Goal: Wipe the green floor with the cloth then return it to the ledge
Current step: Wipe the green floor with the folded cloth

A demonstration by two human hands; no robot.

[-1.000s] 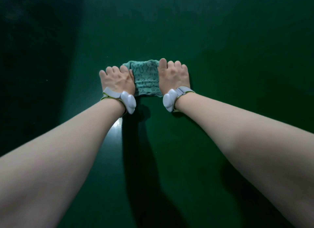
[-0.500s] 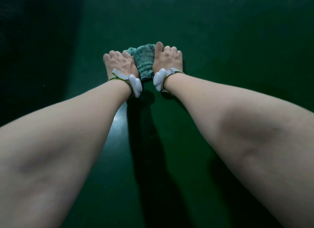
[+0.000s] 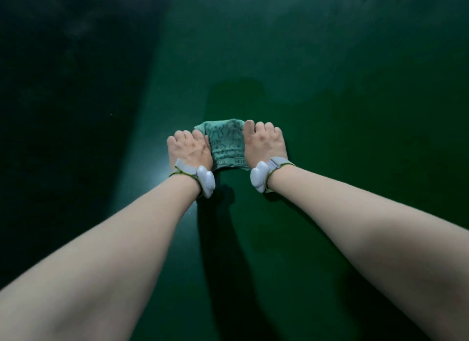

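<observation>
A small teal cloth with printed figures lies flat on the dark green floor at the centre of the view. My left hand presses down on its left edge, fingers curled over it. My right hand presses on its right edge the same way. Both wrists carry grey bands with white pods. Only the strip of cloth between the hands shows; its sides are hidden under my palms.
A darker, duller band of floor runs along the left side. Shadows of my arms fall on the glossy floor below the hands. A faint damp-looking patch lies just beyond the cloth. No ledge is in view.
Both hands pushed the cloth far forward half a second ago, then pulled it back toward me. The cloth now shows flatter and wider between the hands.
</observation>
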